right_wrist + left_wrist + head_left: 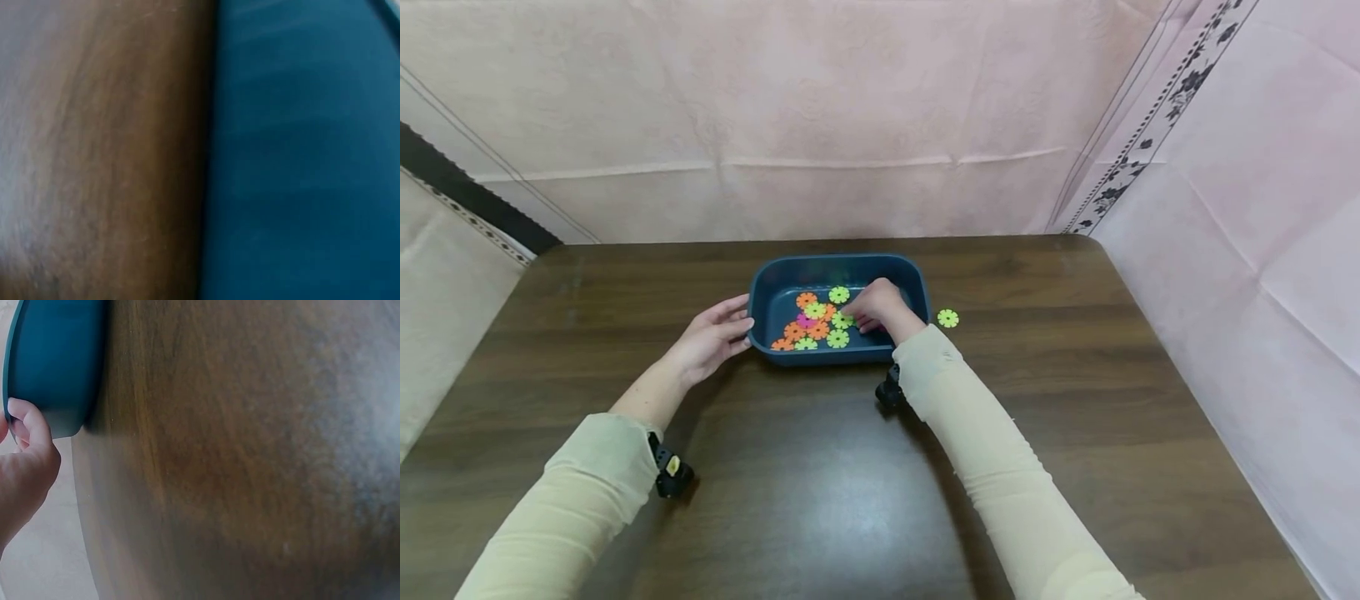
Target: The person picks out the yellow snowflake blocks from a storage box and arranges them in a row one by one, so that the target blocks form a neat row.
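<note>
A dark blue tray (pixel 831 357) with rounded corners holds several flat flower-shaped pieces, among them an orange piece (pixel 806 300), a pink piece (pixel 806 322) and a green piece (pixel 838 294). My left hand (pixel 703 337) touches the tray's left end; its fingers are extended and spread along the rim. In the left wrist view, fingertips rest against the tray's edge. My right hand (pixel 883 307) reaches into the tray, fingers bent down beside the green pieces. Whether it pinches one is hidden. The right wrist view shows the tray's outer wall (pixel 300 156), not the hand.
One loose green flower piece (pixel 948 318) lies on the brown wooden table (pixel 820 500), just right of the tray. Pale patterned cloth (pixel 850 100) hangs behind the table's far edge and at both sides.
</note>
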Demonstrator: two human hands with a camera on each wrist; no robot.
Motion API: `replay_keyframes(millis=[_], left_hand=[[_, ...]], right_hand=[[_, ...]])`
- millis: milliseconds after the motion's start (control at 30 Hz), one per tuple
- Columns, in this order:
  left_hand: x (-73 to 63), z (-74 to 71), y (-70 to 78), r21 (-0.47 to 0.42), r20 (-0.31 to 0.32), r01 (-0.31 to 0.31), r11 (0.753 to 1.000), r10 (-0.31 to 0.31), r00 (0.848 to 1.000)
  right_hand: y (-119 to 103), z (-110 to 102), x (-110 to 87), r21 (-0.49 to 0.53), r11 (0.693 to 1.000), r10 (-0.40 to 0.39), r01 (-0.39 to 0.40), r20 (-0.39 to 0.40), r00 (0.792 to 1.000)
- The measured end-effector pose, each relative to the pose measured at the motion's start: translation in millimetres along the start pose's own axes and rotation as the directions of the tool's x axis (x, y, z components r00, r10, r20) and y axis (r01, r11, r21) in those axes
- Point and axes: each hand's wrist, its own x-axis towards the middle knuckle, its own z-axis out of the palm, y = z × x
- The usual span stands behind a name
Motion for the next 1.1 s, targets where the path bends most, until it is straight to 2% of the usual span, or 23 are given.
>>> replay_keyframes(millis=[133,267,333,600,867,1000,1100], left_hand=[[1.1,0.5,-0.4,-0.004,0.000,-0.002,1.000,0.002,1.000],[1.8,0.8,-0.5,-0.001,0.002,-0.002,1.000,0.002,1.000],[2.1,0.4,-0.4,0.005,0.003,-0.002,1.000,0.002,1.000],[1.7,-0.7,0.1,0.019,0.000,0.002,1.000,-0.002,1.000],[1.7,-0.1,0.2,0.012,0.001,0.003,1.000,-0.003,1.000],[1.6,0.0,0.6,0.017,0.002,0.001,1.000,-0.001,1.000],[1.6,-0.2,0.9,0.017,0.003,0.001,1.000,-0.001,1.000]], right_hand=[[-1.6,5.0,-1.7,-0.150,0.987,-0.062,0.055,-0.044,0.997],[-4.4,7.6,-5.4,-0.334,0.939,-0.107,0.077,-0.073,0.992],[-5.1,8.5,-6.0,-0.376,0.924,-0.112,0.075,-0.078,0.991],[-7.4,9.4,-2.9,-0.342,0.939,-0.067,0.038,-0.072,0.995],[-8.2,11.2,-5.2,-0.382,0.922,-0.081,0.063,-0.032,0.996],[-7.8,9.4,-4.2,-0.368,0.928,-0.076,0.062,-0.022,0.997],[-7.8,6.6,-3.6,-0.326,0.944,-0.061,0.052,-0.017,0.998]])
